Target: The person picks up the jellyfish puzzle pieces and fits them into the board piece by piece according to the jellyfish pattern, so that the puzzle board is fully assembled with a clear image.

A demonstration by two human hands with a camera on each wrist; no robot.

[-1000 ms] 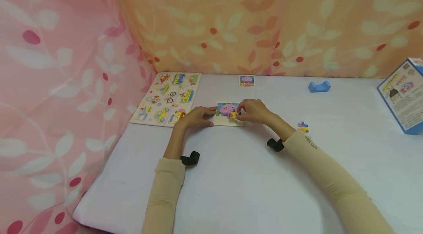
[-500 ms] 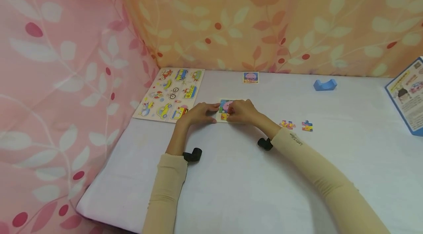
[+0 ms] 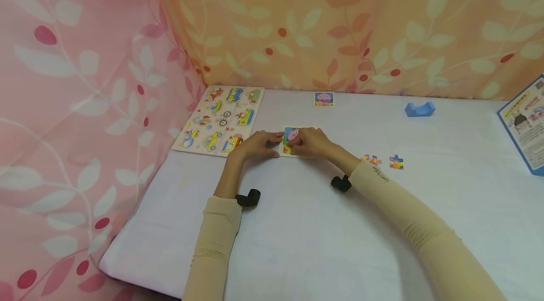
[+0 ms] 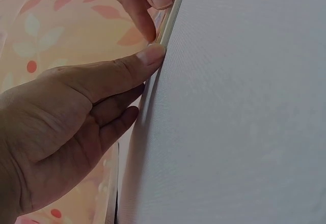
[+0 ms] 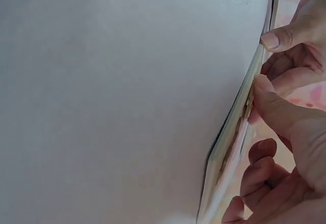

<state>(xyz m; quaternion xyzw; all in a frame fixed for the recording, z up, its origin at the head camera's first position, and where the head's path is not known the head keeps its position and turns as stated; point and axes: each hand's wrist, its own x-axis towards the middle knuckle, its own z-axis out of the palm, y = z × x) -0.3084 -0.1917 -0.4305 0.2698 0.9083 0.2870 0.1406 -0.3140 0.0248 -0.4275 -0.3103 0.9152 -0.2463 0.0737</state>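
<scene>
A small puzzle board (image 3: pixel 282 155) with a pink cartoon character on it lies flat on the table, its right part covered by my right hand. My left hand (image 3: pixel 257 145) holds the board by its left side, thumb at the near corner (image 4: pixel 153 55). Thumb and index finger of my right hand (image 3: pixel 313 143) are on a yellow puzzle piece (image 3: pixel 286 149) in the board's lower left. In the right wrist view the right thumb (image 5: pixel 265 85) sits at the board's near edge. That view hides most of the piece.
Two loose puzzle pieces (image 3: pixel 396 162) lie right of the right wrist. Left is a wooden vehicle puzzle (image 3: pixel 216 119). At the back are a small picture card (image 3: pixel 324 99) and a blue notched block (image 3: pixel 420 109). A printed box (image 3: pixel 524 121) stands at far right.
The yellow piece, first held over the board's middle, has moved left and down into the lower left with my right hand. The left hand stays at the board. The head view shifts slightly.
</scene>
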